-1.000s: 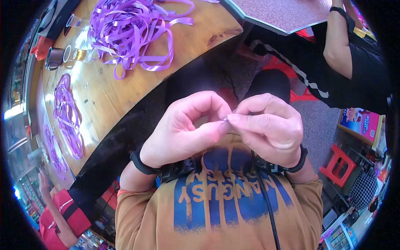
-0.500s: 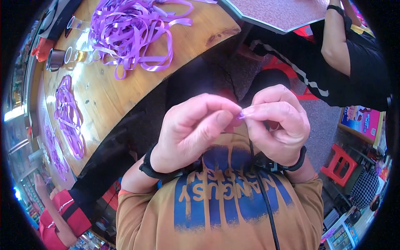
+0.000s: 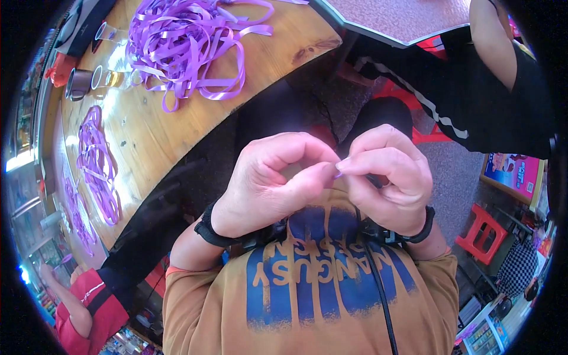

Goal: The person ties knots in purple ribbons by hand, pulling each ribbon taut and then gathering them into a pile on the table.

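Observation:
Both my hands are raised in front of my chest, fingertips meeting. A tiny bit of purple ribbon (image 3: 338, 175) shows between them; most of it is hidden by the fingers. My left hand (image 3: 269, 180) pinches it between thumb and forefinger. From the other side my right hand (image 3: 393, 177) is closed on it, thumb against forefinger. A large tangled heap of purple ribbons (image 3: 183, 50) lies on the wooden table (image 3: 168, 127) ahead to the left. Closer to the table's left side is a longer looped bundle of purple ribbons (image 3: 97, 165).
A dark cup (image 3: 78, 84) and clear plastic cups (image 3: 105, 78) stand at the table's far left. One person in black (image 3: 497, 112) is at the right, another in red (image 3: 97, 307) at the lower left. A red stool (image 3: 481, 234) stands on the floor to the right.
My left thumb has moved in against the forefinger, and less of the purple ribbon shows. My right hand has shifted slightly. The people at both sides have moved their arms.

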`<state>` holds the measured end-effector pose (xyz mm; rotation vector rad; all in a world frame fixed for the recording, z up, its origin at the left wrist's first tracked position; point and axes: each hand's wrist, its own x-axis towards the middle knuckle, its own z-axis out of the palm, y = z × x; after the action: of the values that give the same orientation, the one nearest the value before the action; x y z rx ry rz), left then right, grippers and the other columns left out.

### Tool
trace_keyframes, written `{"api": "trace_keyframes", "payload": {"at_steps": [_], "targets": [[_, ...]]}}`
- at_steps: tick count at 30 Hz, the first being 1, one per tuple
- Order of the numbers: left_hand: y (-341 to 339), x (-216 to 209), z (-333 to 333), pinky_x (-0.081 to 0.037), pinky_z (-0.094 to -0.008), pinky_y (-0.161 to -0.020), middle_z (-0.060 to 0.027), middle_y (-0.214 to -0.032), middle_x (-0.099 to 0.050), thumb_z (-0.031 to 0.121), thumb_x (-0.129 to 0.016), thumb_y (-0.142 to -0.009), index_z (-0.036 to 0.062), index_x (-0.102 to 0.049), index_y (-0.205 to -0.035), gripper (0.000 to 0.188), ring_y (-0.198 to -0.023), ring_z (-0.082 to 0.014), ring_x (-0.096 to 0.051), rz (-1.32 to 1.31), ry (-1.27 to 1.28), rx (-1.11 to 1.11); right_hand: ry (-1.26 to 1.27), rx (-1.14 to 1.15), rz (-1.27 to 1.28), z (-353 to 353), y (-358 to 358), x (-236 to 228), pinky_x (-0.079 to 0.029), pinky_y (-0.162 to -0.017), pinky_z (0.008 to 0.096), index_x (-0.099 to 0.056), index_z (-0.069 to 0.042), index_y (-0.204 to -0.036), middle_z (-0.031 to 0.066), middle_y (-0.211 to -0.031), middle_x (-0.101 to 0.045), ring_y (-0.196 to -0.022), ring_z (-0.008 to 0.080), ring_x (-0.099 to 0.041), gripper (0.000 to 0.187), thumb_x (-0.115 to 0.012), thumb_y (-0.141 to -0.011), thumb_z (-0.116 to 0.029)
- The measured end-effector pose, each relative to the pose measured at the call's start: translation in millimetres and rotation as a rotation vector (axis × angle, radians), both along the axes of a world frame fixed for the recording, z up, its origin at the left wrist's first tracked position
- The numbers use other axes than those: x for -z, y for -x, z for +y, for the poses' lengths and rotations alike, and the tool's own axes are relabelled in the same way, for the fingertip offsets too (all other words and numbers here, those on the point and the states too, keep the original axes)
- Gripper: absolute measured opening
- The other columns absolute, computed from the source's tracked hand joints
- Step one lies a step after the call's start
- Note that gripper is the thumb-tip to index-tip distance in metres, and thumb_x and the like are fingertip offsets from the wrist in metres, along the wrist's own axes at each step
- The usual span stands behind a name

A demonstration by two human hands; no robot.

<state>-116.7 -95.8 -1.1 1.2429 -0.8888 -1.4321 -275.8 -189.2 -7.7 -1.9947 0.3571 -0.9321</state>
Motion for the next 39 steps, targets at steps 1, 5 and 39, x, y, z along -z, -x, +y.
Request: {"api": "trace_keyframes", "payload": {"at_steps": [1, 5, 39], "targets": [[0, 2, 0, -0.045, -0.0186, -0.063, -0.0031, -0.079, -0.06, -0.002, -0.052, -0.083, -0.0021, -0.06, -0.086, 0.008, -0.069, -0.0064, -0.055, -0.105, 0.06, -0.009, -0.015, 0.014, 0.006, 1, -1, 0, -0.039, -0.05, 0.0208, -0.061, -0.005, -0.08, 0.0037, -0.074, -0.055, -0.061, 0.0096, -0.053, 0.021, -0.066, -0.066, 0.009], [-2, 3, 0, -0.043, -0.0184, -0.061, -0.002, -0.075, -0.057, -0.004, -0.051, -0.081, -0.0018, -0.059, -0.081, 0.008, -0.067, -0.0058, -0.054, -0.202, 0.087, -0.046, -0.092, 0.037, 0.197, 2, 2, -8, -0.038, -0.047, 0.0216, -0.062, -0.004, -0.081, 0.0029, -0.067, -0.055, -0.056, 0.0104, -0.052, 0.021, -0.069, -0.065, 0.006], [-12, 11, 11, -0.04, -0.0271, -0.05, -0.006, -0.06, -0.053, -0.006, -0.061, -0.059, 0.0043, -0.057, -0.072, 0.017, -0.052, -0.0203, -0.052, -0.771, 0.537, -0.288, -0.051, -0.104, 0.178, 9, -9, -8, -0.033, -0.044, 0.0245, -0.059, -0.001, -0.077, 0.005, -0.059, -0.05, -0.048, 0.0145, -0.046, 0.009, -0.064, -0.07, 0.001]]}}
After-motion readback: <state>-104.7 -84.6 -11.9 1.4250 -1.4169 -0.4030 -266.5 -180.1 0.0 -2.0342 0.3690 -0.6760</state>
